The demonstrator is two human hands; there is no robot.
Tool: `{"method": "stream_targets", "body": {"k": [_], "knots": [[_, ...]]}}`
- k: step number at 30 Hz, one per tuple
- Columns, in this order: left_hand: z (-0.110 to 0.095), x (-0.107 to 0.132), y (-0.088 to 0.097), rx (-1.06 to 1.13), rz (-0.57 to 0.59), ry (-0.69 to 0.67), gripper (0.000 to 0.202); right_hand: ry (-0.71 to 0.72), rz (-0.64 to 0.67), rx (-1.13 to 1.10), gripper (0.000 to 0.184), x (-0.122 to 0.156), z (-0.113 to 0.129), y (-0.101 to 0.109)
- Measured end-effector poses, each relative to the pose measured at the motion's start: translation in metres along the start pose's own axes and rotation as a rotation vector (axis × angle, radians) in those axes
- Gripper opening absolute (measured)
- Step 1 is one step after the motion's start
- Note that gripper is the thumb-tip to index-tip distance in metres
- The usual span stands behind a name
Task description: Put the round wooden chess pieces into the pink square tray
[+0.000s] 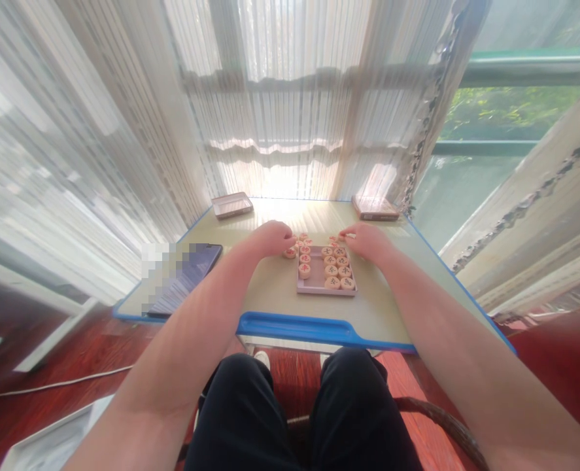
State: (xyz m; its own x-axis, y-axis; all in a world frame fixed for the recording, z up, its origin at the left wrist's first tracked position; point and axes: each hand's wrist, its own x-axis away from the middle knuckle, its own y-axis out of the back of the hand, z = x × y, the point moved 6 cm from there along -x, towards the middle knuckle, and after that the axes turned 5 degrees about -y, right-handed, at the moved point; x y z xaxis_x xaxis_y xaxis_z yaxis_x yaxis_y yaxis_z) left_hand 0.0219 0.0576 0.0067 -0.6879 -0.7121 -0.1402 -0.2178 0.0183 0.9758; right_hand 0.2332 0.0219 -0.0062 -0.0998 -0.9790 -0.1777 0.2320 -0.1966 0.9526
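Note:
An open shallow box (314, 288) lies on the table with round wooden Chinese chess pieces in it. Black-marked pieces (332, 272) fill two columns on its right side, and red-marked pieces (305, 270) run down its left side. The lower middle of the box floor is bare. My left hand (274, 237) is closed, fingers curled at a cluster of loose red-marked pieces (290, 253) beyond the box's far left corner; its fingertips are partly hidden. Beyond the far right corner, my right hand (363, 239) pinches a chess piece (342, 237) near other loose pieces.
A box lid or tray (233, 205) lies at the table's far left, and a flat brown-edged box (375, 208) at the far right. A dark tablet-like device (191, 281), partly pixelated, rests on the left. The table has a raised blue edge (294, 327). Sheer curtains hang behind.

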Motion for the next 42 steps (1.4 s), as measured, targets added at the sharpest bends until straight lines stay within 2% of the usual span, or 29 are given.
{"method": "stream_targets", "body": {"k": [10, 17, 21, 24, 26, 28, 32, 35, 38, 42], "knots": [[-0.002, -0.001, 0.001, 0.004, -0.005, 0.007, 0.031, -0.092, -0.038, 0.013, 0.022, 0.001, -0.001, 0.004], [0.001, -0.001, 0.001, -0.005, -0.021, 0.005, 0.029, -0.134, -0.04, -0.029, 0.032, -0.001, -0.007, -0.002], [0.002, -0.001, 0.002, -0.016, -0.032, 0.003, 0.029, -0.121, -0.106, -0.036, 0.026, 0.003, -0.001, 0.008], [0.003, -0.002, 0.001, -0.002, -0.03, 0.008, 0.03, -0.017, -0.139, -0.104, 0.025, 0.019, 0.023, 0.023], [0.003, -0.002, -0.001, 0.008, -0.032, -0.002, 0.03, 0.154, -0.111, -0.163, 0.022, 0.037, 0.049, 0.03], [0.004, -0.003, -0.002, 0.01, -0.043, -0.018, 0.03, 0.352, -0.016, -0.222, 0.018, 0.058, 0.076, 0.031], [0.004, -0.003, -0.005, 0.017, -0.042, -0.017, 0.031, 0.596, 0.217, -0.262, 0.009, 0.092, 0.108, 0.023], [0.001, -0.003, -0.006, 0.037, -0.012, -0.025, 0.028, 0.614, 0.239, -0.25, 0.009, 0.098, 0.111, 0.023], [-0.001, -0.003, -0.005, 0.033, -0.005, -0.033, 0.028, 0.591, 0.205, -0.229, 0.011, 0.095, 0.107, 0.025], [-0.001, -0.003, -0.003, 0.015, -0.017, -0.029, 0.027, 0.551, 0.238, -0.153, 0.013, 0.089, 0.102, 0.021]]}}
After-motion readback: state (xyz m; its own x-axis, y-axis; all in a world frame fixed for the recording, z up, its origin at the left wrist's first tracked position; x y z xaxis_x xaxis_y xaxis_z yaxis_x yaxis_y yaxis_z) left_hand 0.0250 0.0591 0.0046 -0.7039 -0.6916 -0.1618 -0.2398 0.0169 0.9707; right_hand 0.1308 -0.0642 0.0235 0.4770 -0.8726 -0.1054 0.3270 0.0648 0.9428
